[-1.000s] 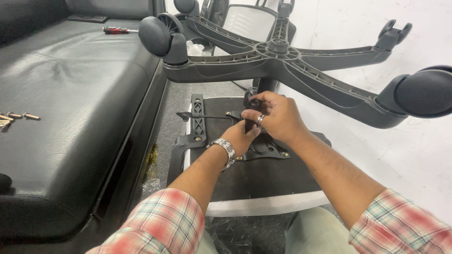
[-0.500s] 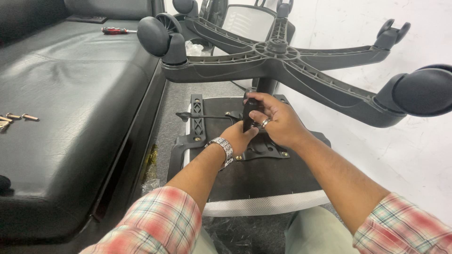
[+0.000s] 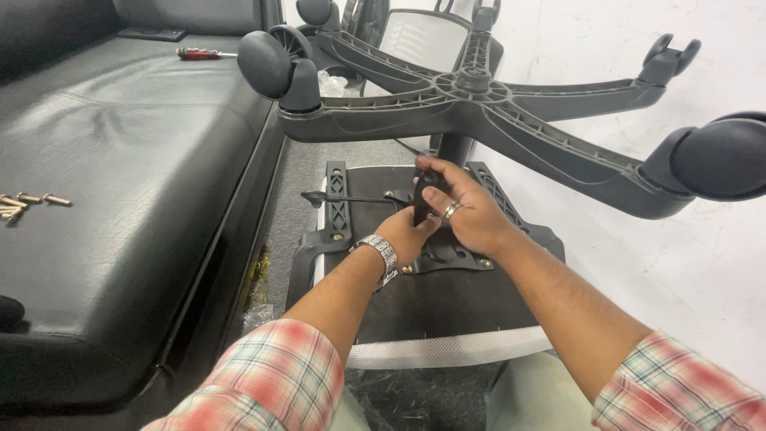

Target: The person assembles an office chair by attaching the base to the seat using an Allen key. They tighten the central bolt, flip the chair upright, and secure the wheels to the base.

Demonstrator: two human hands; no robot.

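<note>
While your right hand (image 3: 471,215) wraps its fingers round a small black handle (image 3: 420,199), thumb on top, your left hand (image 3: 405,238) sits just under it, curled in at the mechanism plate (image 3: 447,251); can't tell if the left actually grips anything. The handle stands roughly upright over the plate, prob. so it meets the hardware straight on. The plate is bolted to the underside of the seat (image 3: 431,307), which faces up, w/ the five-arm caster base (image 3: 479,100) above it, so the bolts are reachable. A thin lever (image 3: 351,197) runs off to the left. On the black couch (image 3: 120,199) lie loose brass screws (image 3: 32,203) and a red screwdriver (image 3: 203,54), well apart from the work.
</note>
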